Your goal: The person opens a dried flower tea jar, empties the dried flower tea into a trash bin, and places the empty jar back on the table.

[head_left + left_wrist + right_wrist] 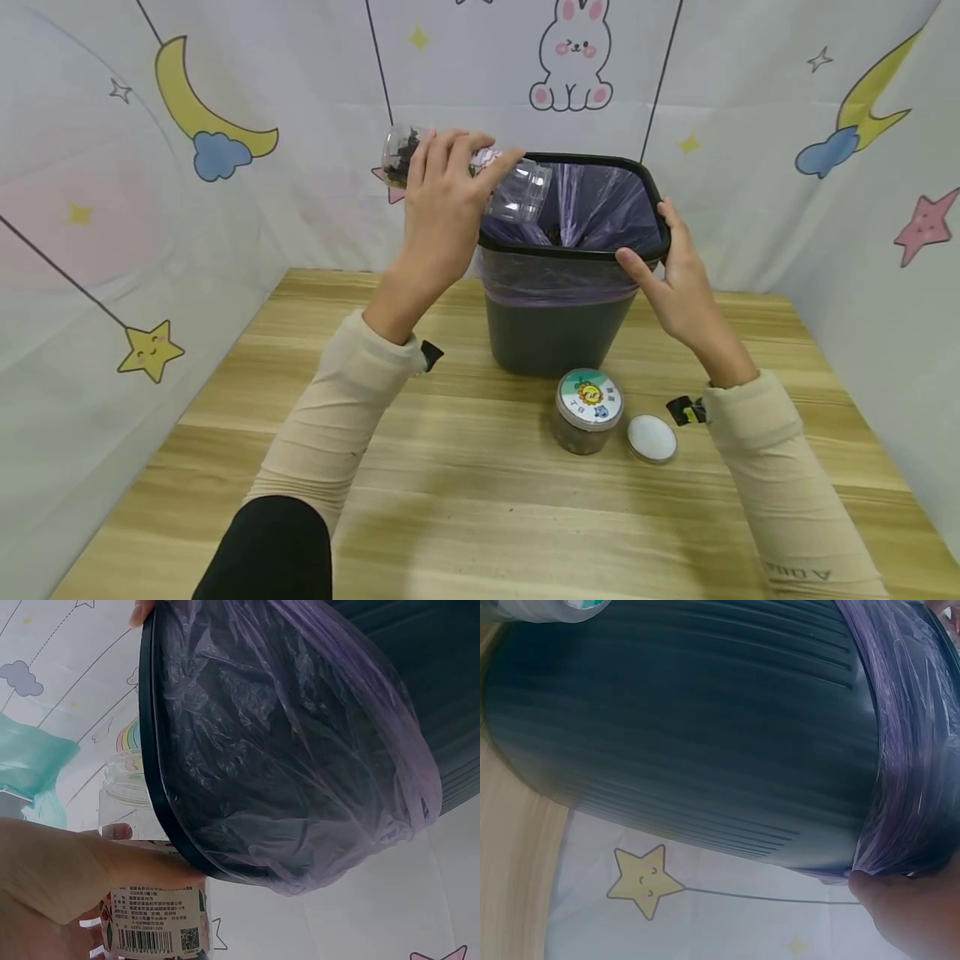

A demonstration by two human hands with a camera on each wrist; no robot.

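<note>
Cartoon-printed white cloth point(480, 67) hangs behind a dark, purple-lined plastic bin point(555, 337); the left hand point(446, 196) grips a clear cylindrical plastic jar point(517, 200), long axis sideways, mouth tilted down rightward over the bin; the right hand point(682, 292) clasps the right rim point(649, 185)

Bench point(465, 508): pale wood grain | lidded tub point(583, 429): stands upright on bench, smiling sun point(588, 392) on top | white lid point(652, 438): lies flat just beside tub | white cloth backdrop point(480, 71): shows printed rabbit point(574, 67), moons point(178, 98), clouds point(220, 157), stars point(152, 350)
</note>
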